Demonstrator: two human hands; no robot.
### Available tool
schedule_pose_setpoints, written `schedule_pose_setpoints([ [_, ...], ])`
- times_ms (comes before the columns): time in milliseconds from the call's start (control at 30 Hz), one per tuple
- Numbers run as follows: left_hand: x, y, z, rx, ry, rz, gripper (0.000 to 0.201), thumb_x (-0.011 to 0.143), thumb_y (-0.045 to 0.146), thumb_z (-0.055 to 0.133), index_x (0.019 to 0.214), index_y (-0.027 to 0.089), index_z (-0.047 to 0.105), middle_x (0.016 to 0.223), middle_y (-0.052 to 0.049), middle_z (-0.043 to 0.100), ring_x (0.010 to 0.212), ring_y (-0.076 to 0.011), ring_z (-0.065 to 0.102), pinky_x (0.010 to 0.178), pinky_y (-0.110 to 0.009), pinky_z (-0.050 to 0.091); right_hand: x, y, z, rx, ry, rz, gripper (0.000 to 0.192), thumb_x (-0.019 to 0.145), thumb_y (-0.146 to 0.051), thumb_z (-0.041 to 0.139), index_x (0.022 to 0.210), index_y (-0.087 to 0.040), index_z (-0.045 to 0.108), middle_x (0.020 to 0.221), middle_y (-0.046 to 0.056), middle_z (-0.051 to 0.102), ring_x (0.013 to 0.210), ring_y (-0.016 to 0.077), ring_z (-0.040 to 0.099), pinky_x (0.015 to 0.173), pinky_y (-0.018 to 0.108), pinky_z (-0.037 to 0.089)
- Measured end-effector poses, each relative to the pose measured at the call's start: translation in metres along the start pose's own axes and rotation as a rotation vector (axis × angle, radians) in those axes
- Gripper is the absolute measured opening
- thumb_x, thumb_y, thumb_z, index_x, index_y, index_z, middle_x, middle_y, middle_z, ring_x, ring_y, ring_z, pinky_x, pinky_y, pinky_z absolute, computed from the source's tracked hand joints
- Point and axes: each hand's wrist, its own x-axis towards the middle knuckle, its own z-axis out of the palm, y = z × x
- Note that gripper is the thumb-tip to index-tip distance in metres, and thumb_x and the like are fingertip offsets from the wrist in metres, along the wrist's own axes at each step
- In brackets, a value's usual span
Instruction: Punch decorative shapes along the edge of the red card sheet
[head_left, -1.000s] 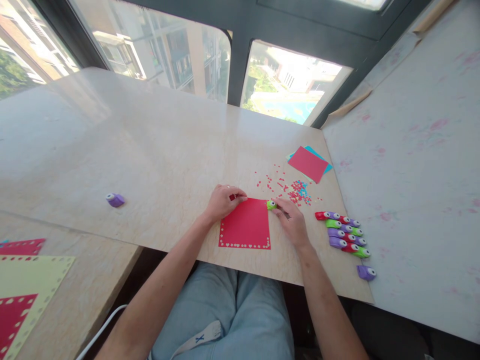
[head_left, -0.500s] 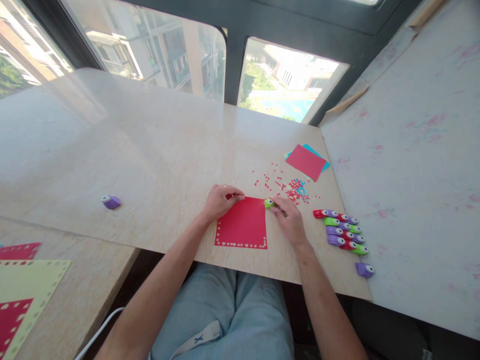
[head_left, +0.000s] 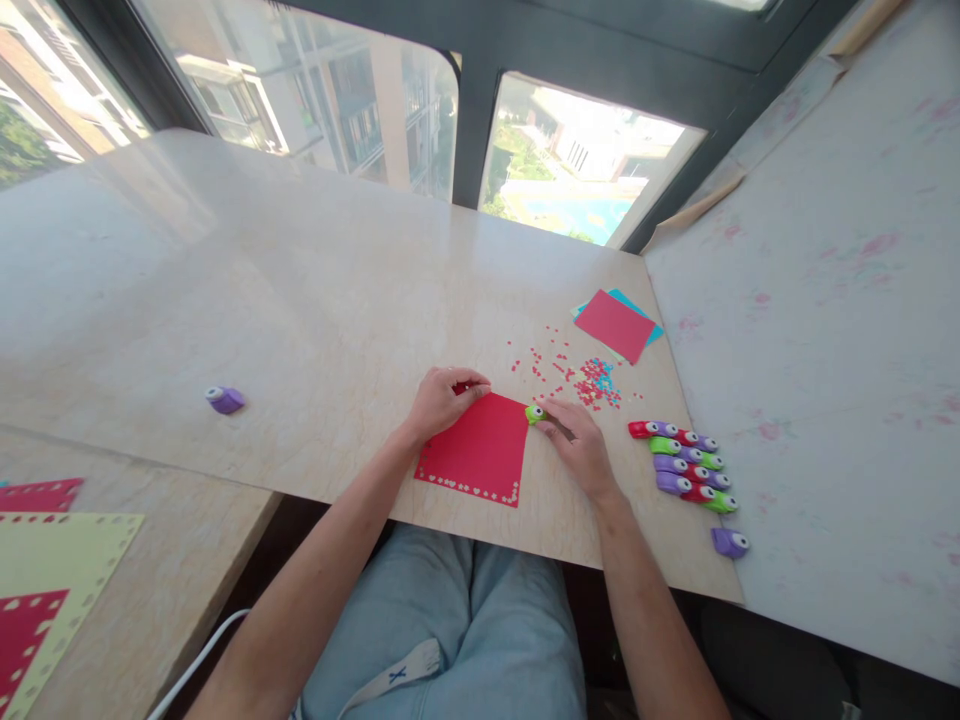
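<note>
A red sheet of paper [head_left: 476, 440] lies on the pale counter in front of me, with small shapes punched along its near edge and up parts of its sides. My left hand [head_left: 448, 402] pinches the sheet's far edge near the left corner. In my right hand [head_left: 576, 440] is a small green craft punch [head_left: 535, 413], gripped between thumb and fingers. The punch sits at the sheet's right edge, near the far right corner. Whether the paper is inside its slot is too small to tell.
Punched-out confetti [head_left: 592, 382] lies scattered beyond my right hand. Behind it rests a stack of coloured paper [head_left: 616, 325]. Rows of craft punches [head_left: 686, 465] stand by the wall, one purple punch [head_left: 225, 400] sits far left. Punched sheets [head_left: 67, 555] lie lower left.
The red sheet has turned slightly, its near edge swinging left and its right corner dropping toward me. My right hand and the green punch have shifted a little nearer me.
</note>
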Motion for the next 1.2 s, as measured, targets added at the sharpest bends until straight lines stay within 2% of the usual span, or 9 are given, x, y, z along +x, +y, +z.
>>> schedule_pose_setpoints([
  [267,0.000,0.002,-0.001,0.018,-0.011,-0.004,0.017,0.087,0.030,0.061,0.086,0.019,0.074,0.087,-0.004,0.075,0.078,-0.0167,0.067,0.072,-0.027,0.049,0.001,-0.006,-0.002,0.013,-0.027,-0.017,0.026,0.092,-0.037,0.058,0.113,-0.027,0.071,0.112,0.008,0.072,0.107,0.0257,0.064,0.097,0.047,0.049],
  [467,0.000,0.003,-0.001,0.030,-0.015,0.002,0.016,0.087,0.029,0.062,0.085,0.019,0.074,0.085,-0.003,0.075,0.076,-0.0159,0.066,0.071,-0.027,0.048,-0.004,-0.009,0.000,-0.022,0.026,-0.013,0.026,0.091,-0.040,0.061,0.110,-0.026,0.071,0.107,0.008,0.072,0.102,0.0258,0.065,0.093,0.046,0.051],
  [933,-0.002,0.004,-0.001,0.126,-0.020,0.012,0.014,0.088,0.030,0.063,0.085,0.021,0.073,0.085,-0.002,0.075,0.079,-0.0176,0.065,0.085,-0.035,0.044,-0.019,-0.023,0.002,-0.059,0.044,-0.036,0.021,0.092,-0.026,0.063,0.113,-0.024,0.067,0.109,0.008,0.073,0.103,0.0234,0.065,0.094,0.045,0.051],
  [1200,-0.001,0.004,-0.001,0.151,-0.036,-0.001,0.014,0.088,0.031,0.062,0.086,0.022,0.073,0.086,-0.002,0.076,0.080,-0.0183,0.066,0.084,-0.037,0.043,-0.016,-0.027,0.002,-0.088,0.054,-0.026,0.019,0.093,-0.023,0.062,0.111,-0.023,0.066,0.106,0.007,0.073,0.101,0.0231,0.066,0.093,0.044,0.051],
])
